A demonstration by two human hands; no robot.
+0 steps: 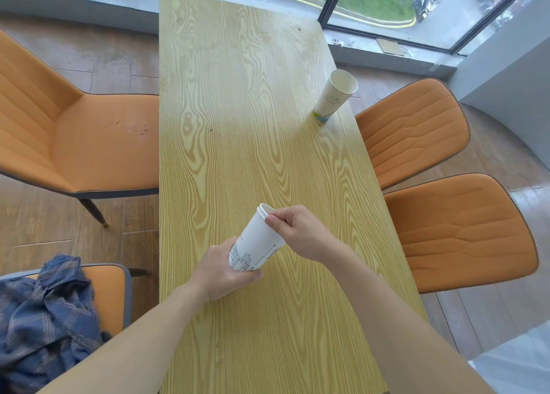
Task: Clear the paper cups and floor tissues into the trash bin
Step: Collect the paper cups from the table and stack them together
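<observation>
Over the near middle of the wooden table [238, 102] I hold white paper cups [258, 238], nested one inside the other, tilted with the rims pointing away. My left hand [221, 271] grips the printed bottom end. My right hand [300, 233] pinches the rim at the top. A second white paper cup [334, 94] with a green and blue base stands upright near the table's right edge, far from both hands. No trash bin or floor tissue is in view.
Orange chairs flank the table: one on the left [74, 131], two on the right [413, 128] [464, 230]. A near-left chair [111, 292] carries a crumpled blue plaid cloth [44, 313]. A window wall runs along the far side.
</observation>
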